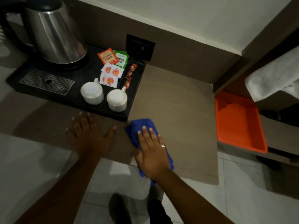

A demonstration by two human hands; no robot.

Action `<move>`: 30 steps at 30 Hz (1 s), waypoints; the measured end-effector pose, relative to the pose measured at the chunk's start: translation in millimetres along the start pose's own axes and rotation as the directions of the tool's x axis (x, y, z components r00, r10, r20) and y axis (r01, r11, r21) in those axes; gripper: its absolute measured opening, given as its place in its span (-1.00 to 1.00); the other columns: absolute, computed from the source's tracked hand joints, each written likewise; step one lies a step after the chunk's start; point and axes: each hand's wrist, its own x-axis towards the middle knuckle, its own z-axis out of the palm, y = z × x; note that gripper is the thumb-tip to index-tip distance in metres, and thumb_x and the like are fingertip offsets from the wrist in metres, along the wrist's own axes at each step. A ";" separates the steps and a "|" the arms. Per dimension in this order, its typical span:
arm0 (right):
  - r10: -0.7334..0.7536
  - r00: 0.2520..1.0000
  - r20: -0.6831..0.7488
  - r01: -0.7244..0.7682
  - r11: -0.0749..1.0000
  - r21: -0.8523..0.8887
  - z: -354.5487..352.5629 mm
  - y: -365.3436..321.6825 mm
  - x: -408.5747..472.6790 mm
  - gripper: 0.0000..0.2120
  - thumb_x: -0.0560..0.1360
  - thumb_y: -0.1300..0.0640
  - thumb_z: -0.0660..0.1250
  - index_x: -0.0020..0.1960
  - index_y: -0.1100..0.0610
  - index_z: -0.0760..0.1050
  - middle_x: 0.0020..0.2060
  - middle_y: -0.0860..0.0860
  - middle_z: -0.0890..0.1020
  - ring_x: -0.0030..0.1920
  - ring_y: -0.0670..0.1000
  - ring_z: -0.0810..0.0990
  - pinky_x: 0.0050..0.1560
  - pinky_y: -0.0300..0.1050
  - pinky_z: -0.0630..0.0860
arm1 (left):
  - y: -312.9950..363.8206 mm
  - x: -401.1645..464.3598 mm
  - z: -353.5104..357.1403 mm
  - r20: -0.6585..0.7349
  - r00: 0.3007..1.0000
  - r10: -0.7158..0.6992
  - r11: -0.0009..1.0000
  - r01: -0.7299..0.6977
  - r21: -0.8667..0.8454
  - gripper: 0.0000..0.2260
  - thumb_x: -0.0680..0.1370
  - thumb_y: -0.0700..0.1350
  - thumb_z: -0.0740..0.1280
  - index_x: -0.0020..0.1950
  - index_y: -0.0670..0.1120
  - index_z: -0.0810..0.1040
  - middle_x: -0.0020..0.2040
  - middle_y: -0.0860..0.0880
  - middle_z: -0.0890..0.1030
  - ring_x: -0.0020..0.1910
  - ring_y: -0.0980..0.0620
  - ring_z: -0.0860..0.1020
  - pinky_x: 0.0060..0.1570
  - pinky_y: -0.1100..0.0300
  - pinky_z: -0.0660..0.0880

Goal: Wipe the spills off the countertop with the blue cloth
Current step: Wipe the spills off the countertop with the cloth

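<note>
Currently the right hand [151, 152] presses flat, fingers extended, on the blue cloth [142, 125] at the front of the desk [178, 110], just beside the black tray [90, 109]. The left hand [90, 135] rests open on the desk. Risk: a leftward stroke may strike the tray and jolt the cups [92, 93].

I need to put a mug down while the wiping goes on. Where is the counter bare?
Bare countertop lies between the black tray and the counter's right edge, beyond the blue cloth. The tray is crowded; the left hand covers the strip in front of it.
</note>
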 end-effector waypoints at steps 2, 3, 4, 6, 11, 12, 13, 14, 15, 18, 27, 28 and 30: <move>0.033 0.999 0.007 -0.033 0.999 0.001 -5.7 45.4 -32.8 -0.34 0.47 -0.04 0.14 0.54 0.00 0.04 0.54 -0.02 0.04 0.54 0.01 -0.07 0.51 0.13 -0.02 | 0.1 0.3 -2.0 0.005 1.000 -0.007 1.000 0.007 -0.014 -0.06 0.41 0.44 0.06 0.53 -0.25 0.18 0.57 -0.31 0.15 0.55 -0.36 0.06 0.44 -0.40 0.00; 0.103 0.995 -0.001 -0.103 0.994 0.024 -9.5 69.9 -48.6 -0.34 0.49 -0.04 0.14 0.54 -0.02 0.01 0.54 -0.05 0.00 0.54 -0.01 -0.11 0.52 0.12 -0.05 | 0.7 0.1 -2.7 0.005 1.000 -0.005 1.000 0.005 -0.020 -0.06 0.41 0.44 0.06 0.53 -0.25 0.17 0.57 -0.31 0.15 0.55 -0.36 0.05 0.44 -0.40 -0.01; 0.196 0.981 -0.011 -0.195 0.980 0.050 -14.2 92.4 -62.2 -0.35 0.49 -0.03 0.13 0.54 -0.01 0.00 0.54 -0.04 0.00 0.54 -0.02 -0.12 0.52 0.13 -0.05 | 0.4 0.1 -3.2 0.007 1.000 -0.002 1.000 0.002 -0.021 -0.06 0.41 0.44 0.06 0.54 -0.25 0.17 0.58 -0.31 0.14 0.56 -0.36 0.04 0.44 -0.40 -0.02; 0.377 0.925 -0.049 -0.372 0.924 0.090 -24.7 124.3 -79.5 -0.36 0.49 -0.03 0.09 0.53 0.06 0.05 0.54 0.03 0.06 0.54 0.03 -0.07 0.51 0.16 0.01 | 0.3 0.4 -3.2 0.012 1.000 -0.004 1.000 0.004 -0.024 -0.06 0.42 0.43 0.07 0.54 -0.26 0.16 0.58 -0.31 0.13 0.56 -0.36 0.04 0.44 -0.40 -0.04; 0.668 0.724 -0.173 -0.649 0.745 0.157 -19.2 112.5 -51.7 -0.41 0.52 0.02 0.03 0.52 0.19 0.11 0.53 0.17 0.13 0.52 0.19 0.05 0.49 0.17 0.01 | -3.1 2.2 3.4 0.014 1.000 -0.010 1.000 0.010 -0.018 -0.07 0.43 0.44 0.07 0.54 -0.25 0.16 0.58 -0.31 0.14 0.55 -0.37 0.06 0.43 -0.40 -0.02; 0.746 0.647 -0.157 -0.721 0.665 0.195 -17.5 100.0 -37.2 -0.41 0.54 0.04 0.04 0.52 0.19 0.07 0.54 0.17 0.10 0.52 0.20 0.01 0.48 0.19 -0.03 | -3.9 3.1 5.1 0.016 1.000 -0.009 1.000 0.010 -0.019 -0.07 0.43 0.44 0.08 0.54 -0.24 0.15 0.57 -0.31 0.15 0.55 -0.37 0.06 0.43 -0.40 -0.02; 0.811 0.572 -0.127 -0.778 0.585 0.229 -17.0 85.7 -21.7 -0.41 0.55 0.04 0.06 0.53 0.19 0.03 0.54 0.18 0.06 0.53 0.20 -0.03 0.48 0.21 -0.07 | -4.6 4.0 6.6 0.014 1.000 -0.007 1.000 0.007 -0.021 -0.07 0.43 0.44 0.08 0.53 -0.24 0.15 0.57 -0.31 0.15 0.55 -0.37 0.06 0.42 -0.40 -0.01; 0.845 0.525 -0.099 -0.811 0.532 0.246 -17.2 70.1 -7.0 -0.39 0.55 0.04 0.08 0.53 0.19 0.00 0.55 0.18 0.02 0.53 0.20 -0.06 0.48 0.22 -0.10 | -4.8 4.6 7.9 0.012 1.000 -0.004 1.000 0.005 -0.021 -0.08 0.42 0.43 0.09 0.53 -0.23 0.15 0.57 -0.31 0.16 0.54 -0.37 0.07 0.42 -0.41 -0.01; 0.848 0.524 -0.084 -0.814 0.527 0.245 -16.2 52.3 6.5 -0.38 0.56 0.03 0.08 0.54 0.19 -0.03 0.55 0.18 -0.01 0.53 0.19 -0.08 0.48 0.22 -0.12 | -5.2 5.1 9.1 0.012 1.000 -0.002 1.000 0.003 -0.020 -0.09 0.42 0.43 0.10 0.53 -0.23 0.15 0.57 -0.31 0.17 0.54 -0.37 0.08 0.42 -0.41 0.00; 0.669 0.736 -0.105 -0.649 0.741 0.172 -3.2 -11.4 30.7 -0.36 0.56 0.01 0.05 0.54 0.18 -0.11 0.55 0.17 -0.07 0.54 0.18 -0.13 0.49 0.20 -0.15 | -5.7 4.6 10.5 0.007 1.000 0.001 1.000 -0.001 -0.017 -0.09 0.43 0.44 0.10 0.52 -0.22 0.15 0.56 -0.31 0.18 0.54 -0.38 0.09 0.42 -0.41 0.03; 0.001 1.000 0.027 -0.002 0.999 0.035 -17.5 59.9 3.2 -0.36 0.52 -0.11 0.07 0.54 -0.03 -0.05 0.53 -0.06 -0.06 0.53 -0.02 -0.14 0.52 0.10 -0.08 | -4.5 3.2 5.1 0.003 1.000 0.012 1.000 -0.012 -0.002 -0.07 0.42 0.45 0.05 0.53 -0.24 0.17 0.56 -0.31 0.18 0.54 -0.37 0.10 0.43 -0.39 0.03; 0.042 0.999 0.010 -0.043 0.998 0.044 -23.4 74.9 7.6 -0.37 0.53 -0.08 0.10 0.54 -0.01 -0.02 0.54 -0.03 -0.03 0.54 0.02 -0.10 0.52 0.10 -0.07 | -3.5 2.9 4.3 0.003 1.000 0.010 1.000 -0.009 -0.002 -0.07 0.42 0.44 0.06 0.53 -0.24 0.17 0.56 -0.31 0.18 0.54 -0.37 0.10 0.43 -0.39 0.03; 0.133 0.990 -0.037 -0.131 0.990 0.048 -31.2 94.2 27.7 -0.39 0.55 -0.01 0.15 0.53 0.06 0.05 0.55 0.06 0.06 0.54 0.10 -0.02 0.51 0.13 -0.03 | -2.6 3.2 3.0 0.003 1.000 0.003 1.000 -0.003 0.007 -0.07 0.41 0.44 0.07 0.53 -0.24 0.18 0.56 -0.31 0.19 0.54 -0.37 0.10 0.43 -0.39 0.03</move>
